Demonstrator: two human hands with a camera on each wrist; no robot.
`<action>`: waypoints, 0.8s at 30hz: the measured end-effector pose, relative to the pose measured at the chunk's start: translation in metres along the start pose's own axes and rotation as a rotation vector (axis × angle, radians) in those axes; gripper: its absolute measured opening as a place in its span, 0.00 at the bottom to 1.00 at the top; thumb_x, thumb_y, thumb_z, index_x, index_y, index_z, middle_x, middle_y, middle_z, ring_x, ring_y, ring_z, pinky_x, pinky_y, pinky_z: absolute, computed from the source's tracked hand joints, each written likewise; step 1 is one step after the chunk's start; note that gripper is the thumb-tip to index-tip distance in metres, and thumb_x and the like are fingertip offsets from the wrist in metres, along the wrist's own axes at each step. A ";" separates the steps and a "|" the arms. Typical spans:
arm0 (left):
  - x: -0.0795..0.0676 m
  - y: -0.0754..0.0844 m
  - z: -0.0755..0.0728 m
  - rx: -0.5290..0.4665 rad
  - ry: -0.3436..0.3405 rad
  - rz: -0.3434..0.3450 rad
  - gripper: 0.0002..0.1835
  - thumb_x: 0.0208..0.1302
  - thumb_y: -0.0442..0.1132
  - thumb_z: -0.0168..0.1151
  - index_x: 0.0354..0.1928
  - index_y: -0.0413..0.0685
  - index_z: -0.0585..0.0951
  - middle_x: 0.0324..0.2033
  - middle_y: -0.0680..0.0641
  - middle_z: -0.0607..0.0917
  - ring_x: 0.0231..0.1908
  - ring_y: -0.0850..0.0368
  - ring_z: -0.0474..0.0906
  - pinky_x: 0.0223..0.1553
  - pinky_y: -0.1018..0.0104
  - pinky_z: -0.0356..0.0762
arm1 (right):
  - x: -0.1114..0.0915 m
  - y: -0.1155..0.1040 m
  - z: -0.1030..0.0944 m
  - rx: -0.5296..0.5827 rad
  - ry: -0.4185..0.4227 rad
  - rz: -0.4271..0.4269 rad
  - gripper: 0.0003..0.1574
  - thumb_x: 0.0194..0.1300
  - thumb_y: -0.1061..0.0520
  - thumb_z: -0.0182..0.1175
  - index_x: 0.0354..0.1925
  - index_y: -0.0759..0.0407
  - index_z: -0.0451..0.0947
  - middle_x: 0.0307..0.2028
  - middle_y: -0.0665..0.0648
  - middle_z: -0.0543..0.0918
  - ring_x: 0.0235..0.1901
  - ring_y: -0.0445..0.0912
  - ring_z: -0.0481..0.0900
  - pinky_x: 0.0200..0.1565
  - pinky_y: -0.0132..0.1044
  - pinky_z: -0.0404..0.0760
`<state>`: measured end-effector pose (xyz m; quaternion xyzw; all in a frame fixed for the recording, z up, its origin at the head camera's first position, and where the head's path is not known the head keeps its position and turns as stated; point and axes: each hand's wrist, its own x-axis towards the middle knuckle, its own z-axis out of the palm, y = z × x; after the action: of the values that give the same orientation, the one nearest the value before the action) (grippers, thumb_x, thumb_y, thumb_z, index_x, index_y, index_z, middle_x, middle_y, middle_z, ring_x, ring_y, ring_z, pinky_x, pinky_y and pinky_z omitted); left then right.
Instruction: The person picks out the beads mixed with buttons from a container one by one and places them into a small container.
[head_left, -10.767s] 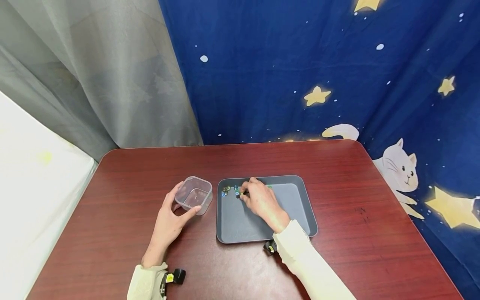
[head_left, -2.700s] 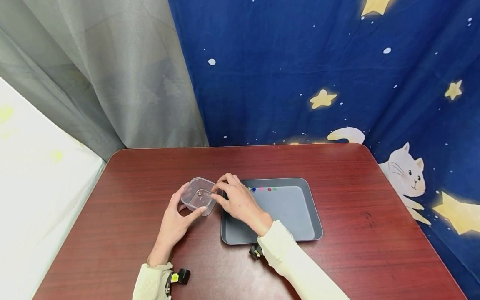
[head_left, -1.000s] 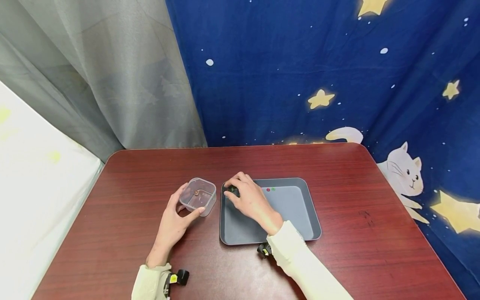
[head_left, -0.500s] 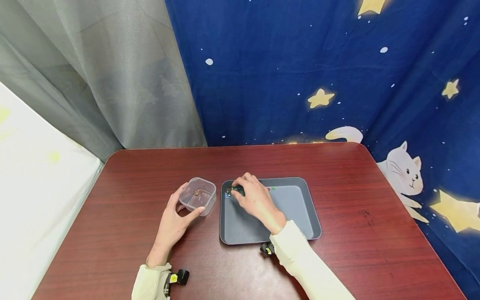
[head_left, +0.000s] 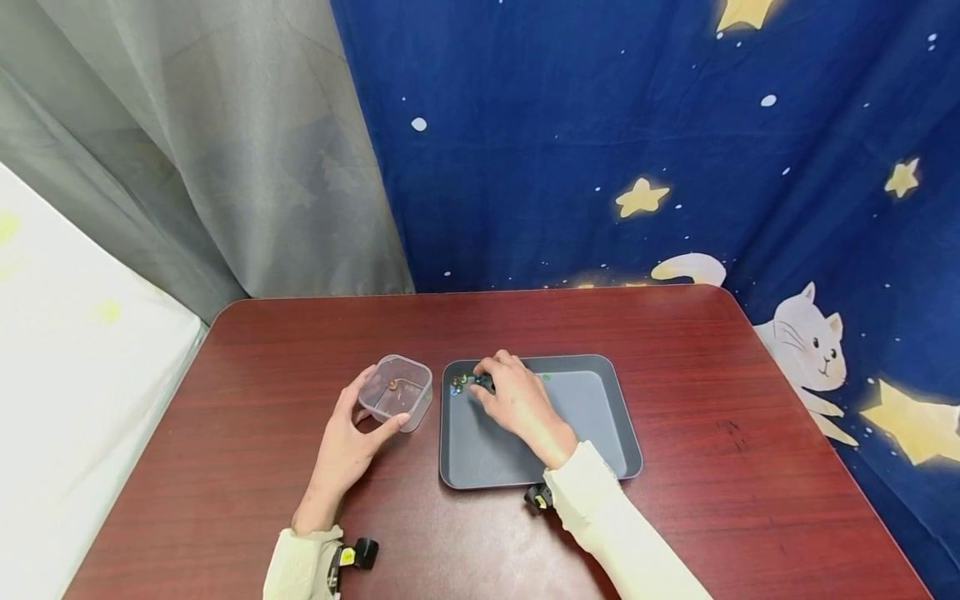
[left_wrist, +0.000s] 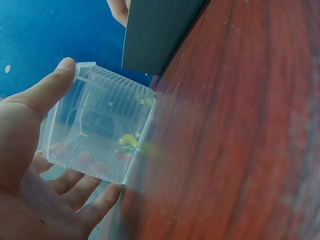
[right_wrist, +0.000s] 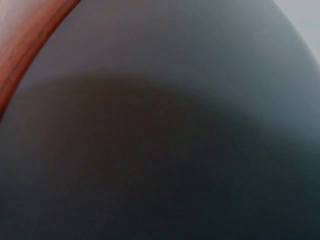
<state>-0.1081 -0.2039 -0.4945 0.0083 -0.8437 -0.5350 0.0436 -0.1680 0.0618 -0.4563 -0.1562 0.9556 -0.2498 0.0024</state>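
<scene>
My left hand [head_left: 348,442] holds a clear square plastic container [head_left: 416,408] by its sides, thumb at the near side and fingers around the far left. Inside lies a small marble [head_left: 392,385], orange in the head view; the left wrist view shows a yellow-green marble [left_wrist: 127,142] near the base. Over the back left of a grey tray [head_left: 525,482], my right hand [head_left: 517,400] reaches down with thumb and index fingertips apart. Several small glass marbles [head_left: 457,383] lie beside those fingertips, and dark ones show partly under the hand. The right wrist view shows only blurred tray surface.
A single green marble [head_left: 546,377] lies farther right along the tray's back wall. The reddish-brown wooden table [head_left: 675,400] carries everything. Behind it hang a grey curtain [head_left: 300,208] and a blue starry curtain [head_left: 525,167].
Over the last second my right hand has shifted slightly right along the tray's back, uncovering marbles at the left corner and covering the red one. The left hand and container stay put.
</scene>
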 end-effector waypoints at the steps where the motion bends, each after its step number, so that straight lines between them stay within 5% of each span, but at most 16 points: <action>1: 0.000 -0.001 0.000 0.000 0.000 -0.001 0.48 0.61 0.46 0.78 0.80 0.65 0.62 0.72 0.43 0.69 0.65 0.44 0.79 0.59 0.67 0.81 | 0.000 0.000 0.000 -0.002 -0.001 0.001 0.18 0.72 0.46 0.66 0.56 0.51 0.85 0.50 0.54 0.83 0.50 0.51 0.81 0.47 0.50 0.83; 9: 0.000 -0.002 0.001 0.007 0.007 -0.008 0.48 0.62 0.47 0.78 0.80 0.66 0.62 0.71 0.44 0.69 0.64 0.45 0.80 0.57 0.79 0.77 | -0.002 0.003 0.001 -0.047 -0.011 0.024 0.20 0.72 0.47 0.67 0.58 0.52 0.84 0.52 0.54 0.84 0.54 0.52 0.83 0.52 0.50 0.84; 24: 0.000 -0.002 0.001 0.011 0.004 -0.015 0.48 0.61 0.48 0.78 0.80 0.68 0.62 0.72 0.45 0.68 0.65 0.45 0.79 0.55 0.81 0.77 | -0.005 0.004 0.004 -0.057 -0.068 0.077 0.25 0.72 0.45 0.67 0.62 0.53 0.82 0.63 0.58 0.82 0.64 0.55 0.80 0.59 0.59 0.81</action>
<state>-0.1078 -0.2038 -0.4964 0.0160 -0.8464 -0.5308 0.0413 -0.1642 0.0646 -0.4621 -0.1279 0.9670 -0.2167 0.0399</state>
